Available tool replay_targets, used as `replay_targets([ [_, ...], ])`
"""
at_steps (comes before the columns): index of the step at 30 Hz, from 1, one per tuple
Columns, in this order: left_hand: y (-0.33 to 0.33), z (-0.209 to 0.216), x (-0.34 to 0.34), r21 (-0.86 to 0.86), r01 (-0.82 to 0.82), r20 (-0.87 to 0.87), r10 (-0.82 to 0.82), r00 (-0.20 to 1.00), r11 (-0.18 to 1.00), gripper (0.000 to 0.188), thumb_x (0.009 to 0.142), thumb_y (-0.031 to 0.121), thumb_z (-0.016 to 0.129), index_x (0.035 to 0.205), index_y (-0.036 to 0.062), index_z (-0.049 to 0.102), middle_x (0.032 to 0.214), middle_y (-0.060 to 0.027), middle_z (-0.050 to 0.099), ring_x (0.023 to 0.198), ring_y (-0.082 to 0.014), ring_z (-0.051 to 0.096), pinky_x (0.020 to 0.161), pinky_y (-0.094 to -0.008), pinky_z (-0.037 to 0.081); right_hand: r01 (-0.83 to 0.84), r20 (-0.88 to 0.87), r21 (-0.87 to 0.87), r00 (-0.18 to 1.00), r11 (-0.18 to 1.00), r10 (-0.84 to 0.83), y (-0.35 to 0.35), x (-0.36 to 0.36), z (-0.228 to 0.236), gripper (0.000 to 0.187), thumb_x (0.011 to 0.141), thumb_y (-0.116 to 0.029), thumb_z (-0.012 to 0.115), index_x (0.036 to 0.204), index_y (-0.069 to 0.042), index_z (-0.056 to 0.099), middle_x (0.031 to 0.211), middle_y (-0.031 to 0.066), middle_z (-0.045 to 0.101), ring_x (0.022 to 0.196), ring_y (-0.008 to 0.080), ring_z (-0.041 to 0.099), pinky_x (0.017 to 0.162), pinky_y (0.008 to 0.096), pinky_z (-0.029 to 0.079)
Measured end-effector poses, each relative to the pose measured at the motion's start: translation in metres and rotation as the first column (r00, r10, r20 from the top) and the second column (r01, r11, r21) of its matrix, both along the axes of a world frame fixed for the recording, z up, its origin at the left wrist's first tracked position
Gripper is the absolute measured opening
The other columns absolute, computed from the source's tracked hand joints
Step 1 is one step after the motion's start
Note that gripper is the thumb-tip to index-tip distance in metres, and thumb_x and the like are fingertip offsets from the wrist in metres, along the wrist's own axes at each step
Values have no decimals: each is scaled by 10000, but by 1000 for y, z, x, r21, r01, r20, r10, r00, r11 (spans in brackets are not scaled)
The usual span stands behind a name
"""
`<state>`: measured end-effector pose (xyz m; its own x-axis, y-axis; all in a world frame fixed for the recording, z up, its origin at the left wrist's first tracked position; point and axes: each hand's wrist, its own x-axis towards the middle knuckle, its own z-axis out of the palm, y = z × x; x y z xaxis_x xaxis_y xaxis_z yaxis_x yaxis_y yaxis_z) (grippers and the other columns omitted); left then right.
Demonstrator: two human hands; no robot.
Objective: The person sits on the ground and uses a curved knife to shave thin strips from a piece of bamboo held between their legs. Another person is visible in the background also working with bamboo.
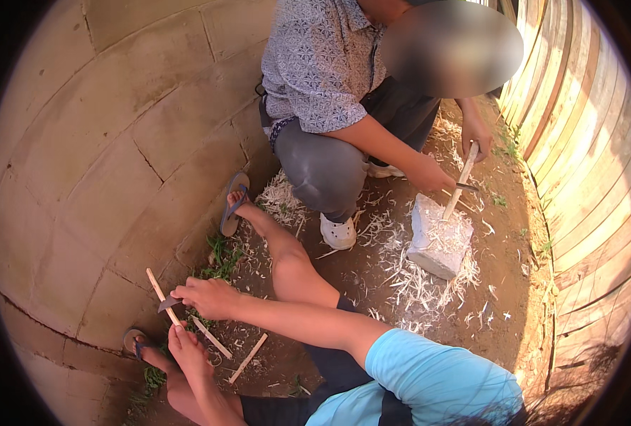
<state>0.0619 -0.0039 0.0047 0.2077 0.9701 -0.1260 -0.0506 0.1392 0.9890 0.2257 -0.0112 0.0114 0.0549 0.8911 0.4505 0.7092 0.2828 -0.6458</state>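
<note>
A thin pale wooden stick slants up from my left hand, whose fingers are closed round its lower part. My right hand grips a knife, and its dark blade lies against the stick just above my left fingers. The knife's handle is mostly hidden in my right fist. Two more wooden sticks, one close to my left hand and another a little to the right, rest on the ground below my right forearm.
Across from me a squatting person holds a knife against a wooden stick propped on a stone block. Wood shavings litter the ground around it. A block wall rises at left, a plank fence at right.
</note>
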Motion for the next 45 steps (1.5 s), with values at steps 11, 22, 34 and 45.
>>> replay_targets([
  [11, -11, 21, 16, 16, 104, 108, -105, 989, 994, 217, 1032, 206, 394, 1083, 42, 528, 660, 26, 459, 399, -11, 329, 328, -174, 244, 377, -421, 107, 856, 920, -302, 36, 48, -6, 218, 939, -140, 526, 1137, -53, 554, 1052, 195, 641, 1026, 379, 602, 853, 422, 481],
  [22, -3, -2, -3, 120, 79, -52, -73, 996, 990, 272, 1022, 207, 410, 1195, 45, 543, 650, 37, 461, 463, -25, 351, 391, -194, 285, -25, 31, 130, 999, 991, 21, -2, -7, 3, 195, 911, -183, 566, 1099, -162, 615, 880, 86, 592, 745, 343, 625, 612, 441, 508],
  [34, -29, 8, 4, 272, 298, -320, -206, 925, 915, 255, 1007, 142, 418, 1168, 8, 565, 624, 54, 441, 529, -31, 372, 461, -219, 298, 432, -243, -26, 872, 901, -425, 45, 41, -6, 196, 939, -150, 540, 1119, -102, 600, 1076, 146, 657, 985, 362, 621, 836, 449, 484],
  [45, 0, 13, 2, -96, 74, 95, -65, 993, 993, 286, 1028, 223, 397, 1215, 65, 545, 729, 3, 518, 496, -51, 449, 436, -198, 408, 69, -116, 114, 992, 991, -56, -9, -1, 6, 229, 935, -179, 555, 1149, -112, 599, 982, 121, 637, 898, 346, 623, 748, 406, 502],
])
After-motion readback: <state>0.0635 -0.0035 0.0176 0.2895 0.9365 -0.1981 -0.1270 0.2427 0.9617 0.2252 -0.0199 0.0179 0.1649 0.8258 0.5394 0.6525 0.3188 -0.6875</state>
